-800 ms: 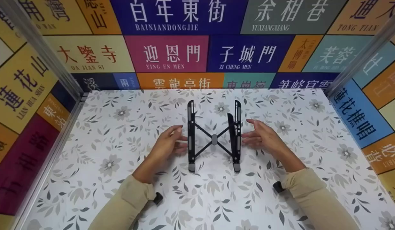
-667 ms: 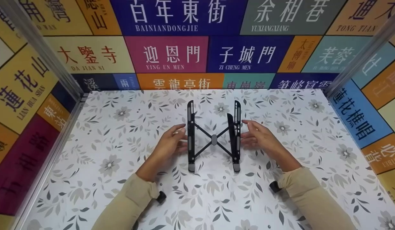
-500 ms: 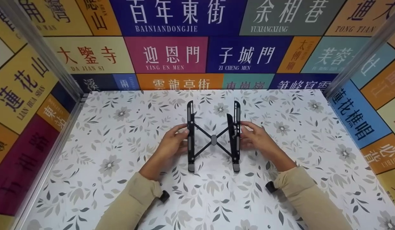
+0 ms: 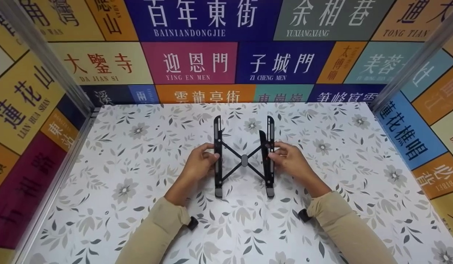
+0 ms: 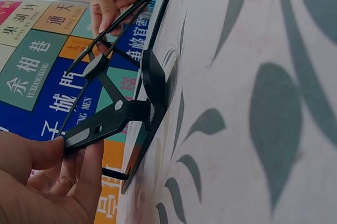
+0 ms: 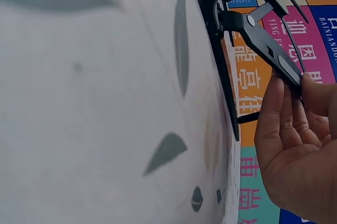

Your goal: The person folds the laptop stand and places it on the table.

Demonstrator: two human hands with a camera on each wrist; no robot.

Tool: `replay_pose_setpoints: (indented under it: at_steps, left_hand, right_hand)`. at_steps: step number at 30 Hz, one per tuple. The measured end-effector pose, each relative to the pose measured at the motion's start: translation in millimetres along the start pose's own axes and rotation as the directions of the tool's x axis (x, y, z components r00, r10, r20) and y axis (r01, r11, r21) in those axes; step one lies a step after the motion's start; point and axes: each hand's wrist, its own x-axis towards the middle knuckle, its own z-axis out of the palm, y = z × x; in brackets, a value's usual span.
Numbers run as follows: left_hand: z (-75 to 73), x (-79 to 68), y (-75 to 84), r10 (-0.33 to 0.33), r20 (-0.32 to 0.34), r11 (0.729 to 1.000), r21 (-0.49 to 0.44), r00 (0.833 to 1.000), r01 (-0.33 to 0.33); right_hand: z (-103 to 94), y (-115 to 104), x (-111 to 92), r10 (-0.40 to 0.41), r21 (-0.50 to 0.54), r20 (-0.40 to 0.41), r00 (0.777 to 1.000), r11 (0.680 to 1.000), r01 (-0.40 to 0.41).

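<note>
A black folding laptop stand (image 4: 244, 160) stands unfolded mid-table, its two side rails joined by an X of thin bars with a grey hub. My left hand (image 4: 201, 163) pinches the left rail between thumb and fingers. On the opposite side, my right hand (image 4: 290, 159) grips the right rail, thumb on its upper edge. In the left wrist view, the left thumb and fingers (image 5: 92, 176) close on the raised arm of the stand (image 5: 100, 124). The right wrist view has the right hand (image 6: 295, 134) pinching the other raised arm (image 6: 271, 47).
The table (image 4: 138, 220) wears a white cover with a grey leaf and flower print. Behind it rises a wall of coloured name panels (image 4: 190, 62), with similar panels at both sides. Clear corner posts (image 4: 61, 62) meet the table's back corners. Dark cuff pieces (image 4: 304, 215) hang under both sleeves.
Both hands have moved inward to the stand from either side and taken hold of its rails. The stand has stayed nearly in place.
</note>
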Motion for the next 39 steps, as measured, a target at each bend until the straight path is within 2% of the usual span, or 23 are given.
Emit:
replay_pose_setpoints:
  at_steps: [6,10,14,18,29,34,39]
  left_hand:
    - [0.7,-2.1,0.8,0.05,-0.021,0.997,0.058,0.998,-0.049]
    - [0.7,-3.5,-0.3,0.05,-0.042,0.994,0.103,0.998,-0.045]
    - [1.4,-4.1,-1.1,0.041,-0.029,0.993,0.109,0.999,-0.038]
    - [2.0,-2.9,-1.3,0.063,-0.024,0.99,0.13,0.998,-0.059]
    - [2.6,-2.6,-0.7,0.081,-0.027,0.985,0.156,0.996,-0.076]
    - [4.8,-4.9,0.3,0.087,-0.034,0.979,0.19,0.996,-0.079]
    - [7.6,-3.8,-0.8,0.09,-0.046,0.982,0.172,0.995,-0.081]
  right_hand:
    - [0.2,-2.6,-0.6,-0.006,-0.003,0.005,1.0,1.0,0.006]
    - [1.9,-4.0,-0.6,-0.002,-0.033,-0.002,1.0,0.999,0.002]
    - [2.1,-4.4,0.0,-0.003,-0.066,-0.008,1.0,0.998,0.002]
    - [1.6,-4.8,0.5,0.017,-0.062,-0.01,1.0,0.998,-0.018]
    - [1.7,-8.8,1.4,0.023,-0.119,0.034,0.999,0.993,-0.019]
    - [2.9,-11.5,1.4,0.057,-0.096,0.043,0.997,0.994,-0.053]
    - [3.2,-14.2,1.7,0.071,-0.096,0.042,0.997,0.993,-0.067]
